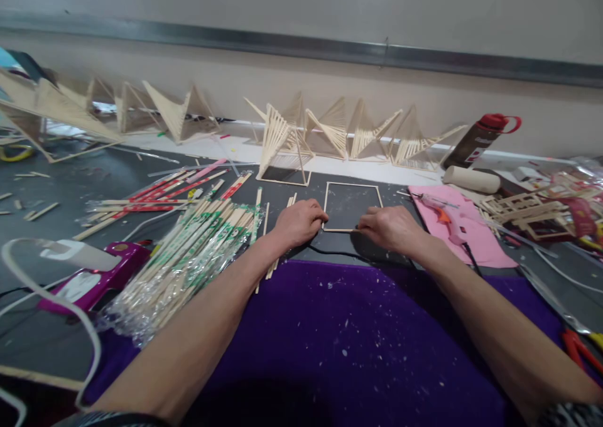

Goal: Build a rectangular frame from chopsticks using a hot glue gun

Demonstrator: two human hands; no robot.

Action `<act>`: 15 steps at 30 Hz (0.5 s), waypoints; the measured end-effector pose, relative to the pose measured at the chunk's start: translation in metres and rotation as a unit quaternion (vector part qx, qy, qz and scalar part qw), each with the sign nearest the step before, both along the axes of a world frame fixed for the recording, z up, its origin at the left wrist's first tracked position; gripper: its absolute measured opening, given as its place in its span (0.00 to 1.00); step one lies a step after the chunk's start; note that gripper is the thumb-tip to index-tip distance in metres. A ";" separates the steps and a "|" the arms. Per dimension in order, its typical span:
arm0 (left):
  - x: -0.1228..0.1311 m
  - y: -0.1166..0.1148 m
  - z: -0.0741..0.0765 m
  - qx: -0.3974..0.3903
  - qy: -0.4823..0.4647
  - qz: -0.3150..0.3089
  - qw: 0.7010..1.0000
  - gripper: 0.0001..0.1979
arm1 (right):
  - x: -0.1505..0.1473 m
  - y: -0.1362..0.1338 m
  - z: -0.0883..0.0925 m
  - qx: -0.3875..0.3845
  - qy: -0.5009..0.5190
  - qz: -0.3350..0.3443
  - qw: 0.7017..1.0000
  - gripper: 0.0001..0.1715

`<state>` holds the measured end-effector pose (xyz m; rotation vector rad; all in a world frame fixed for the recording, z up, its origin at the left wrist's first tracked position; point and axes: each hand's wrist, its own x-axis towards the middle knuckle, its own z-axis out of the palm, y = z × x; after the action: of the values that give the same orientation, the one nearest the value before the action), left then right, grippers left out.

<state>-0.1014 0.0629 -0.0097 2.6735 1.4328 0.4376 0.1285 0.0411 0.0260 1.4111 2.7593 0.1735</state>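
A thin wooden stick frame, four-sided, lies flat on the grey table. My left hand is closed at its near left corner, fingertips pinching the stick there. At the near right side, my right hand has its fingers pressed together on the near stick; its fingertips are partly hidden. Just left of my left hand lie a few loose sticks. Beyond the frame, a twisted stick model stands on the table.
Chopsticks in plastic wrap and a purple device lie left. At right are a glue gun on pink cloth, a bottle and a stick pile. More models line the wall.
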 end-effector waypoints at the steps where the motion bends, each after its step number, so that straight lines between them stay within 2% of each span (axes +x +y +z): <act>1: 0.000 0.000 0.001 0.000 0.000 0.000 1.000 0.14 | 0.001 0.001 0.002 -0.007 0.010 0.001 1.000 0.14; 5: 0.000 0.002 0.002 -0.008 0.007 -0.003 1.000 0.14 | 0.016 0.011 0.008 -0.037 0.108 -0.016 0.993 0.15; 8: -0.001 0.004 0.003 -0.011 0.007 -0.004 1.000 0.14 | 0.035 0.022 0.009 -0.041 0.182 -0.084 0.979 0.16; 12: -0.002 0.004 0.006 -0.001 -0.009 -0.008 1.000 0.14 | 0.053 0.033 0.004 -0.061 0.173 -0.170 0.968 0.14; 15: 0.004 -0.002 0.012 0.032 -0.016 0.025 0.999 0.14 | 0.055 0.036 0.000 -0.103 0.140 -0.206 0.963 0.14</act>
<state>-0.0976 0.0608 0.0019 2.6704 1.5051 0.5369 0.1836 0.0769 0.0260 2.0305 2.4993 -0.3420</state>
